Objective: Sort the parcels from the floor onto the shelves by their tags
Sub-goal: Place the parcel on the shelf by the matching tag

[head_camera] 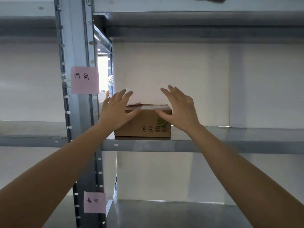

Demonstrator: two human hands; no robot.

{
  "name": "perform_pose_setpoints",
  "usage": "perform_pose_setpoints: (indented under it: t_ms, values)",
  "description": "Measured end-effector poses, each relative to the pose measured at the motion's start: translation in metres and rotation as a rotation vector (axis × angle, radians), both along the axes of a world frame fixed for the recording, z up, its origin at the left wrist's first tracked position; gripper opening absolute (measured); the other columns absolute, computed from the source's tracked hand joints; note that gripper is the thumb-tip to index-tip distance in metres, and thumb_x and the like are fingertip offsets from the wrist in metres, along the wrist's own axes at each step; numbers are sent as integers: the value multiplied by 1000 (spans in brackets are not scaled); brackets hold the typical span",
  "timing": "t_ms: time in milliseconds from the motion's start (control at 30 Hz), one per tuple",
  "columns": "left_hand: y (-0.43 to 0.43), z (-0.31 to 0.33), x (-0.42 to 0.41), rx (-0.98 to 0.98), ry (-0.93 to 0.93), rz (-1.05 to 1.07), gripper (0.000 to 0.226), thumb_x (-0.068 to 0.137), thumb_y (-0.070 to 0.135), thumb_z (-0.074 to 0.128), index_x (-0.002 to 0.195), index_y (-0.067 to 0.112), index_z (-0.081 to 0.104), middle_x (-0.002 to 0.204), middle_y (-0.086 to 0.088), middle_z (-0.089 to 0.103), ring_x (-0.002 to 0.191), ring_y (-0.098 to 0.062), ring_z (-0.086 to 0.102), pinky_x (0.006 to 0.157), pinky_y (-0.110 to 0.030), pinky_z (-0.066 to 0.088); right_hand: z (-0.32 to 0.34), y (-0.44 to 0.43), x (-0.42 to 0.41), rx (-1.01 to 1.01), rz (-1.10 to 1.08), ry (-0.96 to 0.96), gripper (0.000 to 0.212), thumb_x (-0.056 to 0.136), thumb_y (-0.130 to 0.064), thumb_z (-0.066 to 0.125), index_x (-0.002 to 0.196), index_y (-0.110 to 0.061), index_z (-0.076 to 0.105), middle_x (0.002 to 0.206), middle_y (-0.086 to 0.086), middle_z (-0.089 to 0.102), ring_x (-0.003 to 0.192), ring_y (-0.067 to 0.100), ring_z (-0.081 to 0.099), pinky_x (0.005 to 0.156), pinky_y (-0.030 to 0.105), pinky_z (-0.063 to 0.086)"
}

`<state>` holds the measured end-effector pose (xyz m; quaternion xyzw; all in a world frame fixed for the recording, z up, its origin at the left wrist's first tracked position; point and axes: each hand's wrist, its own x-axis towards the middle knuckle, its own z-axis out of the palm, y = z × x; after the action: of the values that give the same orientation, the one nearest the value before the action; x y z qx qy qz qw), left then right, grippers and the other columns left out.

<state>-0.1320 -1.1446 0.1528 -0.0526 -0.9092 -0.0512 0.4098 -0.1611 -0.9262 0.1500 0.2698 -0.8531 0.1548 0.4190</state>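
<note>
A small brown cardboard parcel (pixel 148 125) with a green logo, handling symbols and a label on top rests on the middle metal shelf (pixel 213 146), near its left end. My left hand (pixel 117 109) is at the parcel's upper left corner, fingers spread, thumb touching the top edge. My right hand (pixel 178 107) hovers at the upper right corner, fingers spread, thumb against the box front. Neither hand grips the parcel. A pink tag (pixel 85 80) with handwritten characters is stuck on the upright post (pixel 77 46) at this shelf's level.
A second pink tag (pixel 95 202) marks the lower shelf (pixel 164 214). Another shelf board (pixel 197 22) runs overhead. A neighbouring shelf bay (pixel 29 135) stands to the left of the post. A white wall lies behind the shelves.
</note>
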Motion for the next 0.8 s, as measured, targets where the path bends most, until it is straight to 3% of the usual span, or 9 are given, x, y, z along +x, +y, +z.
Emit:
perform_pose_setpoints:
  t_ms: [167,400,567,800]
  values:
    - [17,-6,5,-121,107,-13,85,76,71,27,148,26,19,158,-2,12,145,-23,10,115,-45,1,-3,39,20,63,-124,75,78,80,-63,43,148,-32,21,160,-1,15,147,18,9,116,47,9]
    - [67,-26,12,-279,146,-125,83,80,69,24,146,20,25,155,-10,23,143,-28,19,114,-49,8,-31,114,52,15,-277,102,74,82,-61,41,146,-27,28,158,3,23,146,21,18,114,48,12]
    - [134,-33,13,-245,121,-223,82,80,66,23,146,18,26,154,-9,25,142,-26,22,114,-48,12,-45,173,78,-2,-383,42,78,79,-66,28,147,-28,26,158,1,21,146,19,16,115,47,11]
    - [243,-54,9,-181,88,-393,80,79,63,26,143,16,34,151,-10,34,139,-26,30,113,-47,15,-64,278,116,-17,-560,20,76,80,-63,28,147,-27,27,158,2,22,146,20,17,114,47,13]
